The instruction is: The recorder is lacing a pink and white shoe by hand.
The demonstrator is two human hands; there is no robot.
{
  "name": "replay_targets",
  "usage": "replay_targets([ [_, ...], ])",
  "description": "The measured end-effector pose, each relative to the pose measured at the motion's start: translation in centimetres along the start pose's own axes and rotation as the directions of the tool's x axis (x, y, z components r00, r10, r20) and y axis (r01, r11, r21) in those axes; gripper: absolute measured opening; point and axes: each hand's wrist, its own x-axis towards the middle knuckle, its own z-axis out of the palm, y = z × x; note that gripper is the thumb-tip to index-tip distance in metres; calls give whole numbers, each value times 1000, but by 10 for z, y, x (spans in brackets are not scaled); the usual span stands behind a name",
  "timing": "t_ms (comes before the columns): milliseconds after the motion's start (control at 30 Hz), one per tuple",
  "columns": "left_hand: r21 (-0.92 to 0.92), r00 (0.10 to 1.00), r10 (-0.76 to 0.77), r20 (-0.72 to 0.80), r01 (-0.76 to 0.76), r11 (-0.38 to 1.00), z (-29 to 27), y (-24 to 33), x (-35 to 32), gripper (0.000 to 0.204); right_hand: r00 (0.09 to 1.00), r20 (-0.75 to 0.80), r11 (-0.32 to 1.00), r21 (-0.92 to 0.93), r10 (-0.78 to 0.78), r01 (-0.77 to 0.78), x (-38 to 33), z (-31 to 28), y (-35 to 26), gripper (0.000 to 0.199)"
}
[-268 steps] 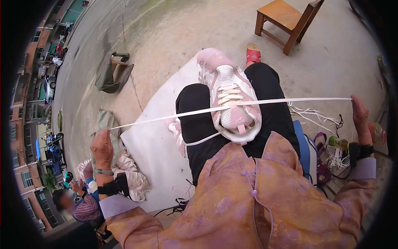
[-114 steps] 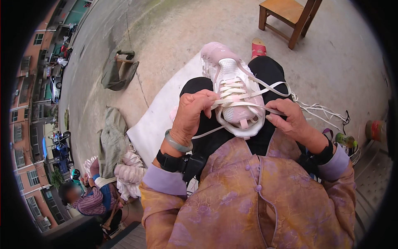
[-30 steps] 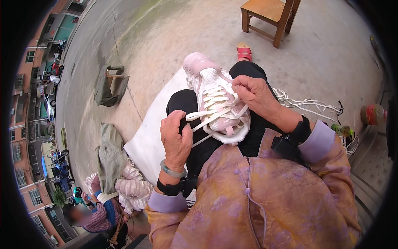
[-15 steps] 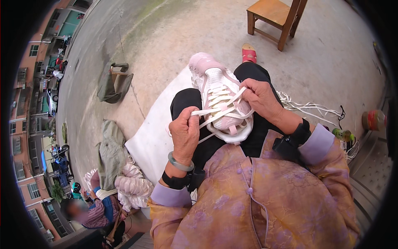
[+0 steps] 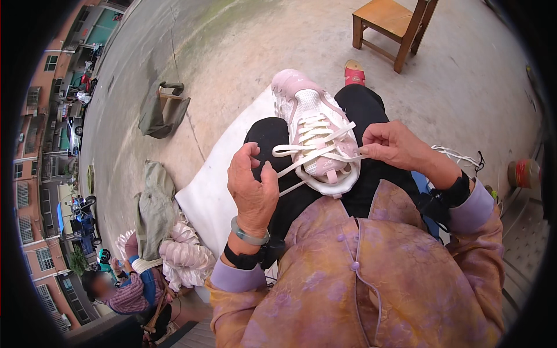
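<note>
A pink and white sneaker (image 5: 307,101) rests across my lap, its toe pointing away from me. Flat white shoelaces (image 5: 313,134) criss-cross its tongue, and a loose loop sticks out to the left. My left hand (image 5: 252,185) hovers just left of the shoe, thumb and fingers apart, with nothing between them. On the other side, my right hand (image 5: 400,148) pinches a strand of shoelace between thumb and forefinger beside the shoe's collar. A white cloth (image 5: 217,180) lies under the shoe and over my left side.
A wooden chair (image 5: 386,20) stands ahead on the concrete. More white laces (image 5: 458,155) and a red-labelled jar (image 5: 523,174) are at right. At left lie green cloth bags (image 5: 155,206) and a pile of pink-white shoe parts (image 5: 185,258); a seated person (image 5: 133,296) is nearby.
My left hand has let go of the lace and moved slightly left. My right hand has moved down and right along the crossed laces. A loop now shows on the shoe's left.
</note>
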Motion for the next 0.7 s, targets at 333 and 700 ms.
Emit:
replay_targets([
  [333, 257, 893, 390, 223, -440, 860, 5, 11, -11, 31, 945, -6, 815, -509, -327, 278, -31, 2, -32, 14],
  [700, 223, 912, 310, 270, -373, 901, 8, 11, -17, 13, 884, -105, 738, -601, -455, 307, -24, 0, 17, 17],
])
